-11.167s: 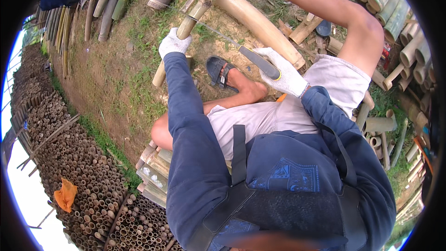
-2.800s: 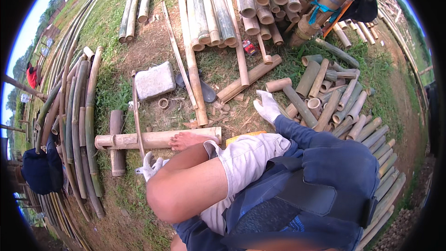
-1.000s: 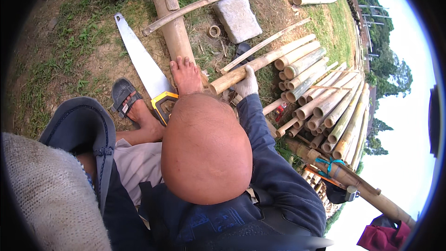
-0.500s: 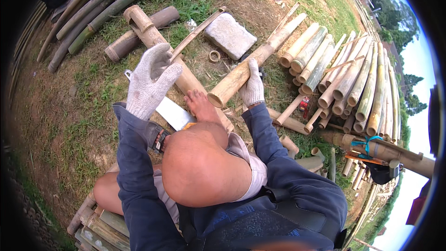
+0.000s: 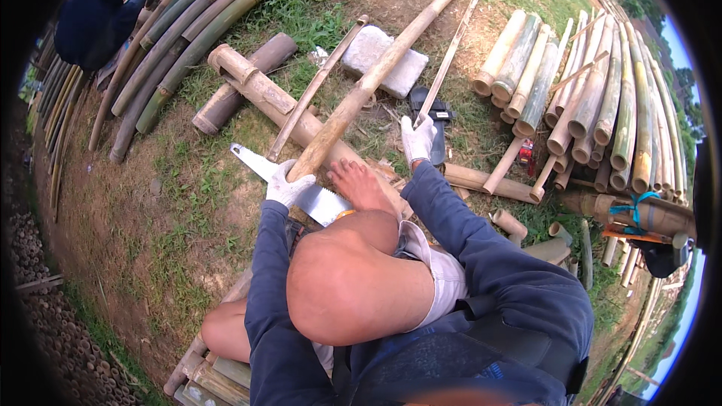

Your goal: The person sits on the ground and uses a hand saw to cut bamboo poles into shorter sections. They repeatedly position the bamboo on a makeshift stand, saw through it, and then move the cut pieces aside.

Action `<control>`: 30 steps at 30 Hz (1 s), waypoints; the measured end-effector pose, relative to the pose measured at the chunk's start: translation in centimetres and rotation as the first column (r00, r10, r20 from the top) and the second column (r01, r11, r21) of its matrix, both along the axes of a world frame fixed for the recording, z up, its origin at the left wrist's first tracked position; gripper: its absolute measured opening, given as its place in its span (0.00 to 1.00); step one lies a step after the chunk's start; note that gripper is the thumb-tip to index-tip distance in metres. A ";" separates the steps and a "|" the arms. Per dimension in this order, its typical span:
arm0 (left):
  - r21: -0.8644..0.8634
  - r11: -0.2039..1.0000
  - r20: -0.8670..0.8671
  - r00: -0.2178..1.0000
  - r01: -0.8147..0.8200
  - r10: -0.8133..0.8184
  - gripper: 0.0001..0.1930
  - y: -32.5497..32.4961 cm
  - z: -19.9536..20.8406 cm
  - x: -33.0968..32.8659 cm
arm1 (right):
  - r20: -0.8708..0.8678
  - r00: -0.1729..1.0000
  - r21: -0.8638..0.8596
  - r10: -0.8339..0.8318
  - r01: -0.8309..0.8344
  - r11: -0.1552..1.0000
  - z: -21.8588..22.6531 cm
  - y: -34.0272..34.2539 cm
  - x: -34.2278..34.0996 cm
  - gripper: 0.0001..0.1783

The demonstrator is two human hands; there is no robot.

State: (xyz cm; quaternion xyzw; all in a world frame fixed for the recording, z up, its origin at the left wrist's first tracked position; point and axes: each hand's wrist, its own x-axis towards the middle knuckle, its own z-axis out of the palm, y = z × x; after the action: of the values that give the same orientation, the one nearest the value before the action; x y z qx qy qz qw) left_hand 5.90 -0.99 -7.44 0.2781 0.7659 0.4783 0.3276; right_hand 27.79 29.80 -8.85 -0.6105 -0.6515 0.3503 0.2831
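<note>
"What just changed with the hands?"

"The bamboo pole has switched sides. Half a second ago the right hand gripped it and the left hand was spread with nothing in it. Now the left is wrapped around the pole's near end."

"And the right?"

"Off the pole. Its fingers are closed on the near end of a thin bamboo strip, just beside the sandal."

"Where does the pole lie now?"

"Slantwise, passing over the bamboo log and across the view of the stone block. I can't tell whether it touches either."

"So what does that mean for the work?"

"Both hands are taken, one piece each, and pole and strip are well apart at their near ends. The handsaw lies by the bare foot, its grip mostly hidden behind the knee; neither hand grips it."
</note>
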 end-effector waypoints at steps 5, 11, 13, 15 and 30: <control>-0.008 0.999 0.036 0.999 -0.039 0.039 0.45 -0.1 -2.0 0.0 | -0.160 0.975 -0.388 -0.153 0.080 0.918 -6.9 8.7 2.1 0.41; 0.087 0.990 0.039 0.993 -0.114 0.111 0.36 0.0 -0.9 0.5 | -0.656 0.754 -0.428 -0.034 -0.335 0.839 -3.3 7.0 -1.1 0.20; -0.010 0.985 0.197 0.965 -0.173 0.171 0.34 -0.1 -0.4 1.0 | -0.803 0.596 -0.367 -0.009 -0.483 0.795 -0.1 3.7 -1.8 0.23; 0.064 0.983 0.246 0.957 -0.175 0.154 0.33 0.1 0.0 1.3 | -0.620 0.782 -0.372 0.062 -0.363 0.854 2.4 -0.9 -3.2 0.24; 0.111 0.864 0.780 0.582 -0.491 0.231 0.27 -0.4 -3.6 0.1 | -0.608 0.776 -0.606 0.166 -0.589 0.534 0.9 -14.8 -9.0 0.24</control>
State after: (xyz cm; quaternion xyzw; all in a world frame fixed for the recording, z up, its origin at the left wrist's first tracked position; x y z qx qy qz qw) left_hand 5.99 -1.38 -11.05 -0.0574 0.5174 0.7218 0.4560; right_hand 18.77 14.99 -7.96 -0.4004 -0.4648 0.7874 0.0597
